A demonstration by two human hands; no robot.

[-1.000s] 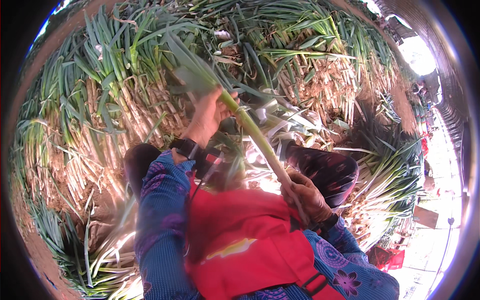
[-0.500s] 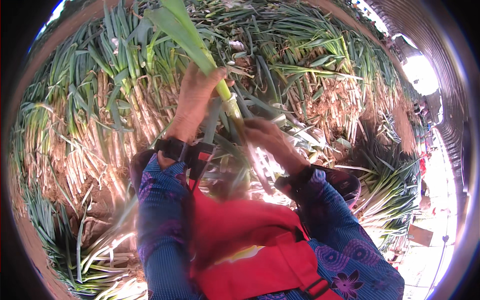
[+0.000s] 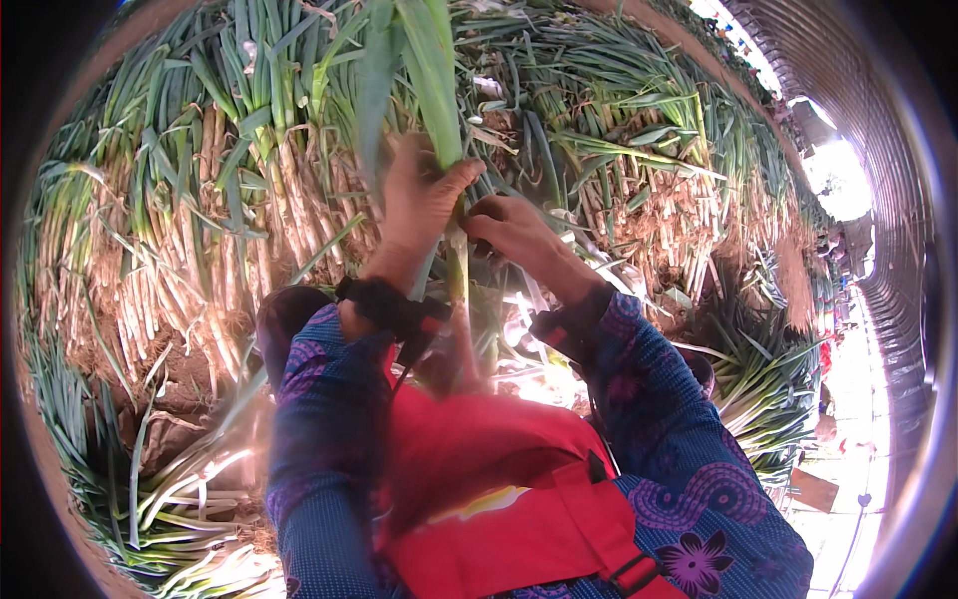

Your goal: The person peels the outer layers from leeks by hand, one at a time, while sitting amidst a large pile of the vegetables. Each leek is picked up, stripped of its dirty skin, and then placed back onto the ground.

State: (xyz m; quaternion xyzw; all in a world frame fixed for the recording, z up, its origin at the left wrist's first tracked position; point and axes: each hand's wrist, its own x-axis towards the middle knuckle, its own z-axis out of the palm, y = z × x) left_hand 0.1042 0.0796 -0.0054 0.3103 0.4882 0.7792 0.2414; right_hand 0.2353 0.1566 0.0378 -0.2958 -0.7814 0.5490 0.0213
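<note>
A long green onion (image 3: 458,275) stands nearly upright in front of my chest, its broad green leaves reaching to the top of the view and its pale stem pointing down. My left hand (image 3: 414,195) is closed around it where the leaves meet the stem, thumb across the front. Just below and to the right, my right hand (image 3: 514,235) has its fingers curled in a pinch against the stem. Whether a strip of outer leaf lies between those fingertips is too small to tell. The lower stem end is blurred above the red apron (image 3: 499,429).
Thick rows of green onions (image 3: 180,240) lie ahead and to the left, with another heap (image 3: 659,190) at the far right. Loose onions (image 3: 200,509) lie at the lower left and a bunch (image 3: 763,399) at the right. Pale peelings (image 3: 534,374) lie under my hands.
The green onion has swung from a slant to nearly upright. My left hand has moved slightly right; my right hand has risen along the stem, closer to the left.
</note>
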